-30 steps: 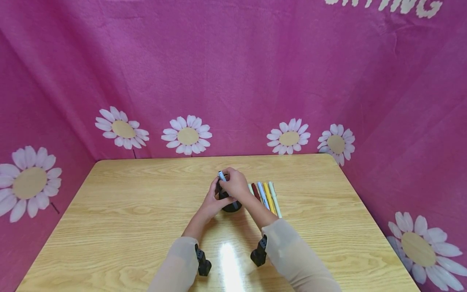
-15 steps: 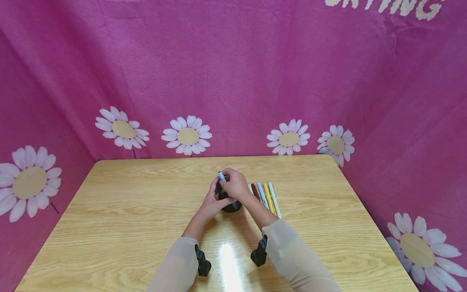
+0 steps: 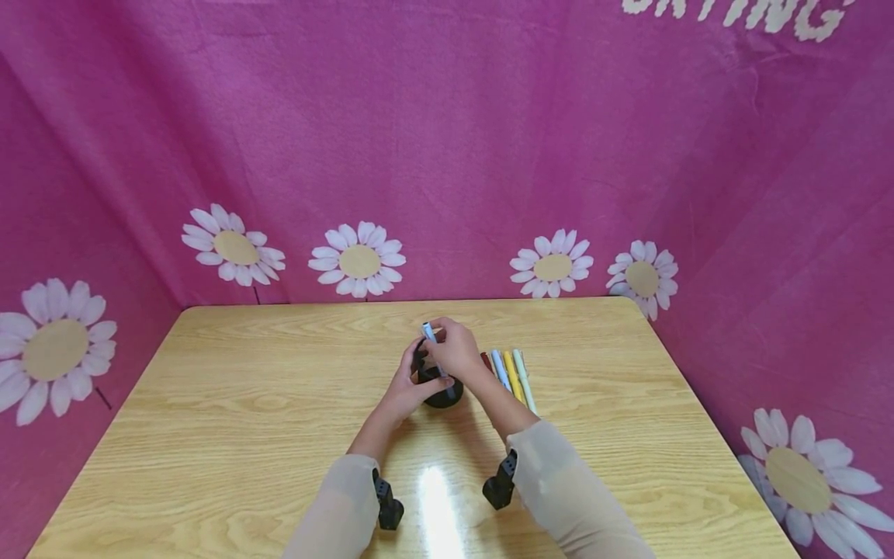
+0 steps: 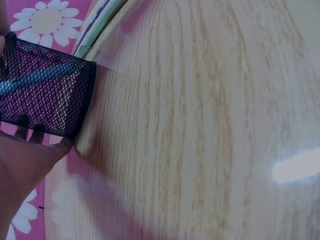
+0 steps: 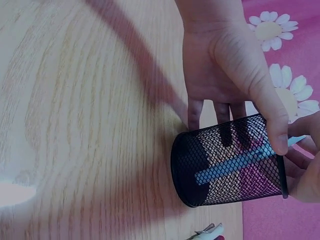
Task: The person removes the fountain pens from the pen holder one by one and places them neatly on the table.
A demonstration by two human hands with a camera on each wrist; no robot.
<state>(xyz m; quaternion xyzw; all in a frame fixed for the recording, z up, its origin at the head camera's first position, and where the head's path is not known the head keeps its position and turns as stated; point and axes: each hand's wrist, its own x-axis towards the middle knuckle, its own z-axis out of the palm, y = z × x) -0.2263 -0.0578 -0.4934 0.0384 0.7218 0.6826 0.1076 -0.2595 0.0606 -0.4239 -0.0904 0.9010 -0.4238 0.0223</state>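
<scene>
A black mesh pen cup (image 5: 220,175) stands on the wooden table, its side wall showing clearly in the right wrist view. My left hand (image 3: 403,392) grips it from the left, with the thumb along the near side and the fingers behind. Above the cup's mouth, my right hand (image 3: 455,353) pinches a light blue pen (image 3: 429,332) near its upper end. The pen's lower part (image 5: 235,165) shows through the mesh, slanting down inside the cup. In the left wrist view the cup (image 4: 45,90) also has a bluish streak of the pen behind its mesh.
Right of the cup lies a row of pens: dark red (image 3: 485,359), light blue (image 3: 499,366), yellow (image 3: 515,376) and pale green (image 3: 524,380). My right forearm overlaps part of it. A pink cloth (image 3: 447,155) with daisies hangs behind the table (image 3: 244,404).
My right hand has shifted slightly up and to the right with the light blue pen, whose top stands a little higher. The left hand and cup stay in place.
</scene>
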